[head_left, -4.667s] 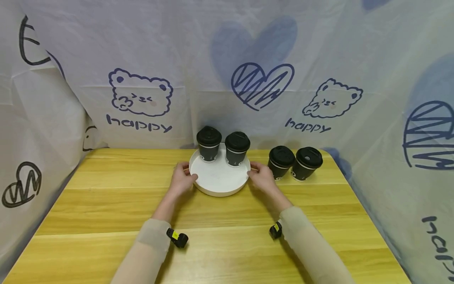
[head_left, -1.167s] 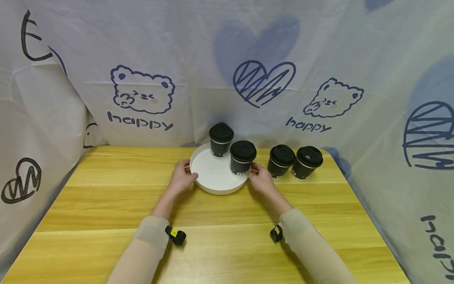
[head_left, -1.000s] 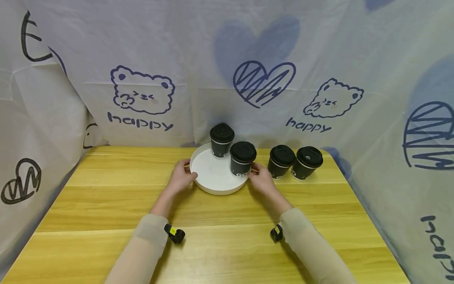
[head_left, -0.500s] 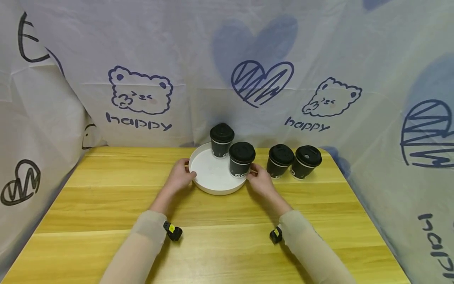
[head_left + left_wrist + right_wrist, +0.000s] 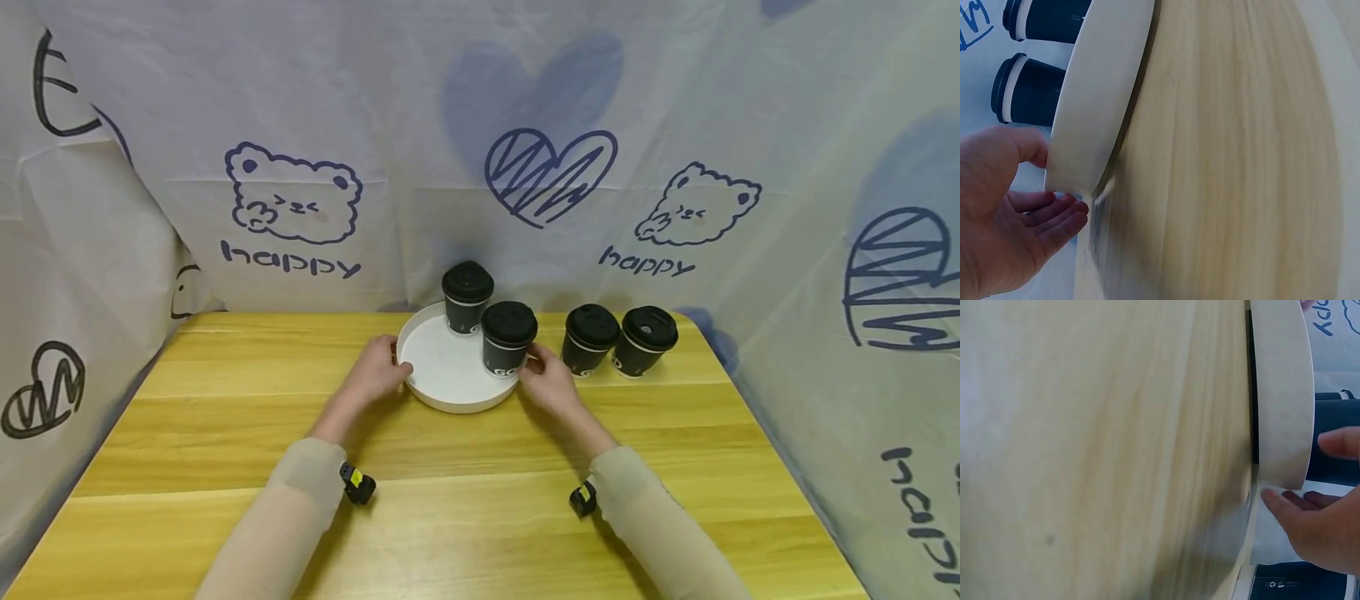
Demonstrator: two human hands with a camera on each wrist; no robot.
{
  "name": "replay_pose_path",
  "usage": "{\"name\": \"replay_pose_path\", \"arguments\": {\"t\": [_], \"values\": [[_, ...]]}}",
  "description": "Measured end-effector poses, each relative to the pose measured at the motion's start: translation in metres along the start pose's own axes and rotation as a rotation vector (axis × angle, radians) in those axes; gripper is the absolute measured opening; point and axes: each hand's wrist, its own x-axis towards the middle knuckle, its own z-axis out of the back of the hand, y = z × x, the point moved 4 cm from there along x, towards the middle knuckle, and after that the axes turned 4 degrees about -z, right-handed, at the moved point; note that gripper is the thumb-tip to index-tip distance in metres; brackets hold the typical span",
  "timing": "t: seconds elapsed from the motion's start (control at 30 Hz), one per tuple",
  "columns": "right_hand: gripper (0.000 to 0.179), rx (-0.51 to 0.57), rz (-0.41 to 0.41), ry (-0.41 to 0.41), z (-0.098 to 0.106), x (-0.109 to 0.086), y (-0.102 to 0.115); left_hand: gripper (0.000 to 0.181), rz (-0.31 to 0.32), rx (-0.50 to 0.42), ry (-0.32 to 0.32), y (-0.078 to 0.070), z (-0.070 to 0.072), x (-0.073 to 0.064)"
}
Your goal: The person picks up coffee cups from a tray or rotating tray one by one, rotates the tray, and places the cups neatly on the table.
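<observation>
A round white tray [image 5: 444,373] with a low wall sits at the far middle of the table. My left hand [image 5: 377,368] holds its left side, thumb at the rim and the other fingers low against the outer wall. On the opposite side my right hand [image 5: 550,380] holds the tray, its thumb over the rim close to a lidded black paper coffee cup [image 5: 506,352]. That cup stands at the right of the tray. Behind it, near the far rim, stands a second black coffee cup [image 5: 466,312]. The right fingers are partly hidden behind the nearer cup.
Two more lidded coffee cups, one [image 5: 587,354] close to my right hand and another [image 5: 636,358] beside it, stand on the wooden table [image 5: 465,517]. A printed cloth [image 5: 420,225] hangs right behind the table's far edge.
Since the oldest frame, both cups on the tray have shifted: one right along the far rim, the other toward me and right. Over the last second little has moved; both hands stay on the tray.
</observation>
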Motion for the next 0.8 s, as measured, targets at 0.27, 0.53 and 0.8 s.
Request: {"name": "replay_pose_path", "arguments": {"t": [0.27, 0.53, 0.8], "values": [[0.079, 0.07, 0.072, -0.033, 0.001, 0.0, 0.007, 0.057, -0.01, 0.131, 0.029, -0.001, 0.004, -0.005], [0.083, 0.084, 0.106, -0.069, -0.002, 0.002, 0.015, 0.057, -0.081, 0.379, 0.006, 0.003, 0.003, -0.004], [0.087, 0.124, 0.11, -0.099, -0.007, 0.009, 0.02, 0.052, -0.148, 0.547, -0.011, 0.001, 0.004, -0.002]]}}
